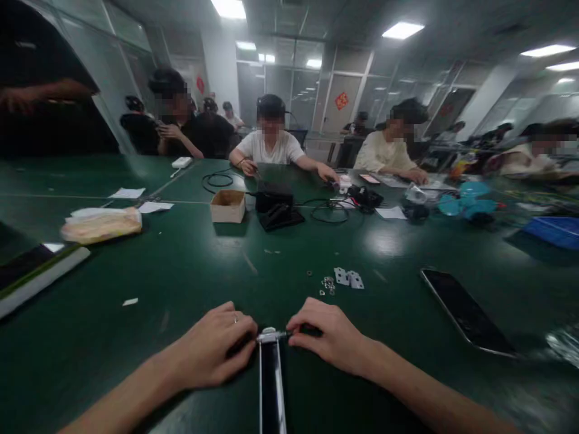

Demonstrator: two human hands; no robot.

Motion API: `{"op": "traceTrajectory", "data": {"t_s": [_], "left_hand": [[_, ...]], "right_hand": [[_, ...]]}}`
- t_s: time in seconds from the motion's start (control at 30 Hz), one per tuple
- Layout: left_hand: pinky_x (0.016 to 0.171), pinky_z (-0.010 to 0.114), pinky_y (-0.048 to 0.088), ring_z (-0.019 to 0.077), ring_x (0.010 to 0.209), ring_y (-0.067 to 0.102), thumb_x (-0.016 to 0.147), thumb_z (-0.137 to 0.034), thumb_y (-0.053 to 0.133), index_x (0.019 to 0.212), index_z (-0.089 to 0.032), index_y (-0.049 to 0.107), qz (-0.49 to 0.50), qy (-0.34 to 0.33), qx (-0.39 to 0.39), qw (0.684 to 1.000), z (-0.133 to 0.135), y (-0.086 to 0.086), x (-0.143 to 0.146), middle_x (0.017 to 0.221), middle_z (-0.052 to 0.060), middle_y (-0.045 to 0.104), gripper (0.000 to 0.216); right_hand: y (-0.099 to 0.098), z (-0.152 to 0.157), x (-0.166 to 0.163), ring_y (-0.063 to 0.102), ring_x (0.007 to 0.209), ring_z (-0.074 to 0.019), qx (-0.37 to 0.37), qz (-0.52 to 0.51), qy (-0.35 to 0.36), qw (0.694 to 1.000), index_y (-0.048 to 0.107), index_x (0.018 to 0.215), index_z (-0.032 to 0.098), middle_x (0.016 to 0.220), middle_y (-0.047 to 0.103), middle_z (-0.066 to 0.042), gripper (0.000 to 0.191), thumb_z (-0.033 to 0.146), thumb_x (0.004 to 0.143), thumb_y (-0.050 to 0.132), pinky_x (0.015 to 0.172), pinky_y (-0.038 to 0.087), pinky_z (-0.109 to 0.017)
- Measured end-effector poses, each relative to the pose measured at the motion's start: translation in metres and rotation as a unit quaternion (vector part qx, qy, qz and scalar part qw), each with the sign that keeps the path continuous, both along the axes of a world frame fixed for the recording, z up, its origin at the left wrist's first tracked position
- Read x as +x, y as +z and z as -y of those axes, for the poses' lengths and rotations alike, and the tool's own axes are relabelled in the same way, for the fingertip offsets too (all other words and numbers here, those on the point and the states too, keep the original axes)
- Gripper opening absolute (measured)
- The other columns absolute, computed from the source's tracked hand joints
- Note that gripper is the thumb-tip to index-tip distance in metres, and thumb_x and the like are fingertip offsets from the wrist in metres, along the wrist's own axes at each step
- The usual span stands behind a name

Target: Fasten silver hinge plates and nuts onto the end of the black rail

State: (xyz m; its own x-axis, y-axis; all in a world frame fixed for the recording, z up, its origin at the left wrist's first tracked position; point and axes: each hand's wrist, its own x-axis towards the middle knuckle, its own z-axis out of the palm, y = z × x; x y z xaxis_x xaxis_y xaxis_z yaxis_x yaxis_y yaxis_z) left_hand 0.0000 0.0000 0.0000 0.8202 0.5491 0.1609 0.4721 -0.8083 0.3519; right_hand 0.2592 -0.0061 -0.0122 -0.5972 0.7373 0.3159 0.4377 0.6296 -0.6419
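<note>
Bright ceiling lights (402,30) shine over a busy room, glass partitions at the back and a red sign (341,100) hung on a door. Dark green and glossy, a wide table (194,259) fills the scene, throwing back patches of glare. Across it sits a person in a white shirt (271,147), one arm stretched out toward the clutter, and a person in pale yellow (384,150) bends over papers just along the row. Mid-table, a small cardboard box (228,208) stands beside a black box (274,196) with cables around it; over on the left lies a plastic-wrapped package (102,226), and far to the right, a blue tray (554,231).

Down to the near edge, and here's the action! One long, narrow metal frame (270,339) lies between the two hands, its far end level with the fingertips and its rails running back toward the wearer. On one side the left hand (217,345) is curled, thumb and forefinger gripping the corner of that end. Opposite, the right hand (332,337) pinches a short dark rod (284,334), its tip meeting the frame's right side. Just beyond, small metal rings (328,283) sit loose near pale metal plates (355,279), and a phone (465,310) rests slantwise to the right.
</note>
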Motion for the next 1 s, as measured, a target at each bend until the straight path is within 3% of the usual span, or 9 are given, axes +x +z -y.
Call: {"op": "traceTrajectory", "data": {"t_s": [0.4, 1.0], "left_hand": [[0.066, 0.031, 0.037, 0.0164, 0.064, 0.058, 0.09, -0.018, 0.038, 0.091, -0.017, 0.054, -0.011, -0.004, -0.002, 1.0, -0.0024, 0.0097, 0.0061, 0.076, 0.002, 0.062, 0.016], [0.066, 0.031, 0.037, 0.0157, 0.063, 0.058, 0.09, -0.018, 0.038, 0.089, -0.018, 0.053, -0.007, -0.006, 0.012, 1.0, -0.0021, 0.0084, 0.0059, 0.073, 0.001, 0.062, 0.015]], "right_hand": [[0.0025, -0.0004, -0.0047, 0.056, 0.077, -0.0147, 0.027, 0.009, 0.008, 1.0, 0.066, 0.087, 0.015, 0.08, 0.067, -0.002, 0.012, 0.025, 0.081, 0.07, 0.068, 0.045, -0.025], [0.0032, 0.0001, -0.0056, 0.057, 0.08, -0.0148, 0.009, 0.044, 0.004, 0.999, 0.065, 0.092, 0.016, 0.084, 0.065, -0.002, 0.019, 0.029, 0.079, 0.072, 0.07, 0.045, -0.026]]}}
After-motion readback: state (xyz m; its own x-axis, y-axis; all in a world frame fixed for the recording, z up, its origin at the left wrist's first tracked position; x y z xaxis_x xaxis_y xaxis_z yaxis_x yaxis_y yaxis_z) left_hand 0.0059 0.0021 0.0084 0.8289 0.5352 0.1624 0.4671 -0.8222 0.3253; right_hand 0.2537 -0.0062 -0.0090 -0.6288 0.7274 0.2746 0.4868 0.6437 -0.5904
